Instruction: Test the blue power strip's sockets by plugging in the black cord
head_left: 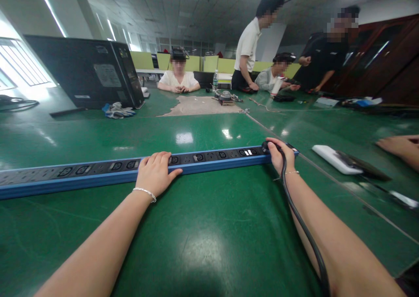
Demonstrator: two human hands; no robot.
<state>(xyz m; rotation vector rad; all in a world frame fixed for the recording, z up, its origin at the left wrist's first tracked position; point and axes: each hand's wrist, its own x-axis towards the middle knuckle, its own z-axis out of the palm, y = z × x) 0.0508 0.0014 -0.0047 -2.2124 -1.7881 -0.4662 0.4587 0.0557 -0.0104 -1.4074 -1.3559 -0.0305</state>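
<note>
A long blue power strip (212, 161) with a row of black sockets lies across the green table, running from the left edge to right of centre. My left hand (156, 173) rests over the strip near its middle, fingers wrapped over the far side and thumb along the near side. At the strip's right end, my right hand (278, 155) grips a black plug (266, 147) that sits at the sockets; whether it is fully inserted cannot be told. From the plug a black cable (296, 205) runs down along my right forearm.
A large black cabinet (98, 72) and gloves (118, 110) stand at the back left. A white device (337, 159) lies at right, near another person's hand (401, 146). Several people are beyond the table, near a bottle (215, 80) and a small mechanism (225, 97).
</note>
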